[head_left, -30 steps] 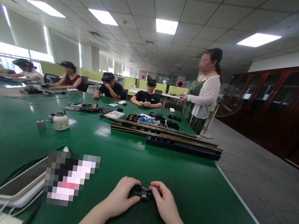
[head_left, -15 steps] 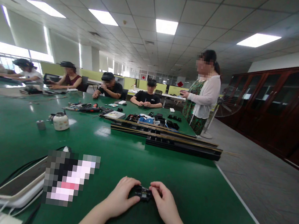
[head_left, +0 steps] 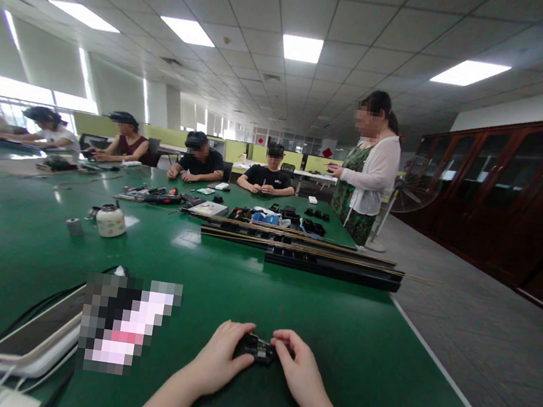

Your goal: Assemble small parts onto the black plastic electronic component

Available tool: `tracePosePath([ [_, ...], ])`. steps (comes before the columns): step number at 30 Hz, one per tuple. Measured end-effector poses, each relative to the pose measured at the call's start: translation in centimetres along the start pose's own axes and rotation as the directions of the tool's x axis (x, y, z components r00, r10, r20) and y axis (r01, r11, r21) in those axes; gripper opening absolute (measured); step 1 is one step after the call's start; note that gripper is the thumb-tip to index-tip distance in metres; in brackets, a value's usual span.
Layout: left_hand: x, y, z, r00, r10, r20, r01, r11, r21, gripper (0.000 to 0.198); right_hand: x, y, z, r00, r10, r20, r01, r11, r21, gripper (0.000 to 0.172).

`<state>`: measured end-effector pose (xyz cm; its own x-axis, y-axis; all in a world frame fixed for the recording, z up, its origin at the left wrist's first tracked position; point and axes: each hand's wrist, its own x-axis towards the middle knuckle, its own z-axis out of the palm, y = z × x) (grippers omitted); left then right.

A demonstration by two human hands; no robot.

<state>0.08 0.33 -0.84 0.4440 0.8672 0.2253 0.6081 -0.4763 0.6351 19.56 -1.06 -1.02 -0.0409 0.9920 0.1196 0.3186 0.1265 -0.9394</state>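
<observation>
A small black part [head_left: 261, 350] with shiny metal pieces in it rests on or just above the green table, between my hands. Its exact kind is too small to make out. My left hand [head_left: 223, 357] is closed on its left end, with the thumb at the near side and the fingers at the far side. At the right end, my right hand [head_left: 297, 367] has thumb and forefinger bent together against the part's edge. Whether those fingertips pinch a further small piece is hidden.
Left of my hands lie a white-cased phone [head_left: 39, 326], cables and a blurred-out flat object [head_left: 127, 328]. Beyond stand a white jar [head_left: 111, 221] and a grey cylinder [head_left: 75, 227]. Long black rails [head_left: 333, 271] with thin rods cross the table ahead. Several people sit opposite; one person [head_left: 373, 164] stands.
My hands and the black part have barely moved. Across the table, a seated person in black has lowered a hand to the tabletop.
</observation>
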Motion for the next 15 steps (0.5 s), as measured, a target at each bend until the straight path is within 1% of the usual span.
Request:
tracePosePath([
  [3,0.1,0.1,-0.03,1.0,-0.015,0.008,0.015,1.0,-0.001,0.044,0.04,0.02,0.0,1.0,0.005,-0.002,-0.005,1.0,-0.008,0.026],
  [9,0.17,0.38,-0.29,1.0,-0.014,0.013,0.014,1.0,0.02,0.033,0.03,0.05,-0.01,1.0,0.011,-0.007,-0.012,1.0,-0.014,0.027],
  [15,0.01,0.41,-0.32,1.0,0.015,0.007,-0.015,1.0,-0.001,0.035,0.0,-0.05,0.02,1.0,0.004,-0.004,-0.004,1.0,-0.008,0.025],
])
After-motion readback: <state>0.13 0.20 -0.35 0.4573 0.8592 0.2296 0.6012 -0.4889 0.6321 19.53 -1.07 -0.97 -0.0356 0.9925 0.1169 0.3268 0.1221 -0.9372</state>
